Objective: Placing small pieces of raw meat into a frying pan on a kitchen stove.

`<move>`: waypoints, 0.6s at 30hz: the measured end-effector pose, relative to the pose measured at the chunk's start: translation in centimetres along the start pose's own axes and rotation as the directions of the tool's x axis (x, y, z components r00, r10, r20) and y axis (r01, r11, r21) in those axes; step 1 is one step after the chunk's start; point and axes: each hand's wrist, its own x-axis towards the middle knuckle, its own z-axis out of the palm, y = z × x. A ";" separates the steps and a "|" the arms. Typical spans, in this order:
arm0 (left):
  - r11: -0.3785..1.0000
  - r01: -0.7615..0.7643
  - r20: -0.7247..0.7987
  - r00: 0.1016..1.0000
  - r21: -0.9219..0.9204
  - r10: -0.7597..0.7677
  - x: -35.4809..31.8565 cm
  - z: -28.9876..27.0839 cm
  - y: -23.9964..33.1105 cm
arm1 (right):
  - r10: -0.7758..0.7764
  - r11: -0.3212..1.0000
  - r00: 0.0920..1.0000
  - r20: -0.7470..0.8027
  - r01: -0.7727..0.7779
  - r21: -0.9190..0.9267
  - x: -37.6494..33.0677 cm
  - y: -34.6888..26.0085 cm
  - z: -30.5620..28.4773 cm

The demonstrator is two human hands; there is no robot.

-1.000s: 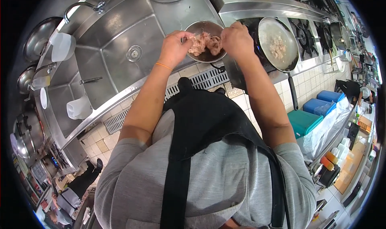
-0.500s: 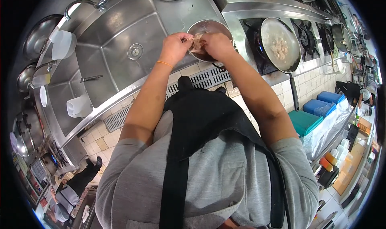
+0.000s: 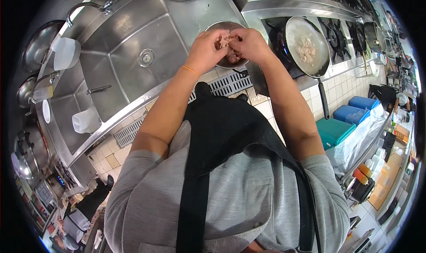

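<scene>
Over a round metal pot point(image 3: 210, 29) on the steel counter, both my hands are closed on pale pinkish-brown meat point(image 3: 234, 55). My left hand point(image 3: 207, 49) pinches the left side of the piece. On its other side, my right hand point(image 3: 251, 46) grips with curled fingers. More of the meat hangs below my fingertips inside the pot, and its lower part is partly hidden. To the right, a frying pan point(image 3: 290, 49) sits on a burner with pale shredded pieces point(image 3: 306, 49) and thin liquid in it. Its black handle point(image 3: 324, 100) points toward me.
At left is a steel sink point(image 3: 126, 44) with a curved faucet point(image 3: 84, 5) and white plastic jugs point(image 3: 86, 121) beside and in it. Blue and green lidded bins point(image 3: 335, 133) stand at right. A person point(image 3: 84, 213) is at lower left; another point(image 3: 403, 100) works far right.
My hands have shifted slightly right and up, closer together over the pot. The meat between them now shows more of a lump hanging below.
</scene>
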 end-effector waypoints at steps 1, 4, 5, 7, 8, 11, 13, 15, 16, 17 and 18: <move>0.999 0.036 0.051 0.998 0.014 -0.037 0.1 0.0 0.0 | 0.035 0.999 0.999 0.009 -0.035 0.032 -0.2 0.3 -0.2; 0.998 0.023 0.107 0.994 0.056 -0.028 -0.1 0.5 -0.8 | 0.198 0.891 0.966 0.166 -0.248 0.381 -0.6 0.7 -1.2; 0.996 -0.024 0.113 0.993 0.084 0.015 -0.2 0.7 -1.1 | 0.200 0.891 0.966 0.164 -0.249 0.380 -0.8 0.7 -1.6; 0.995 -0.016 0.112 0.994 0.094 0.005 -0.5 1.1 -1.2 | 0.188 0.847 0.967 0.172 -0.248 0.470 -1.2 -0.3 -3.0; 0.994 -0.005 0.108 0.994 0.106 -0.007 -0.6 1.2 -1.2 | 0.191 0.847 0.967 0.170 -0.250 0.469 -1.4 0.0 -3.2; 0.973 -0.068 0.189 0.982 0.219 0.026 -0.3 0.9 -1.4 | 0.177 0.798 0.984 0.035 -0.164 0.579 -1.7 1.1 -4.3; 0.969 -0.035 0.208 0.978 0.244 -0.017 -0.7 1.4 -1.9 | 0.215 0.693 0.975 0.056 -0.193 0.695 -1.8 0.4 -5.6; 0.963 -0.004 0.224 0.973 0.270 -0.059 -0.7 1.4 -1.6 | 0.246 0.679 0.968 0.041 -0.202 0.705 -2.1 -1.3 -6.1; 0.984 -0.035 0.199 0.980 0.175 0.000 -0.3 0.9 -0.6 | 0.275 0.665 0.961 0.026 -0.210 0.717 -2.0 -1.8 -6.1; 0.994 -0.070 0.167 0.984 0.080 0.056 0.0 0.7 0.2 | 0.274 0.626 0.961 0.044 -0.213 0.750 -1.8 -1.6 -5.8; 0.998 -0.037 0.152 0.988 0.059 0.028 -0.3 0.9 0.3 | 0.261 0.587 0.963 0.066 -0.213 0.781 -1.7 -1.4 -5.0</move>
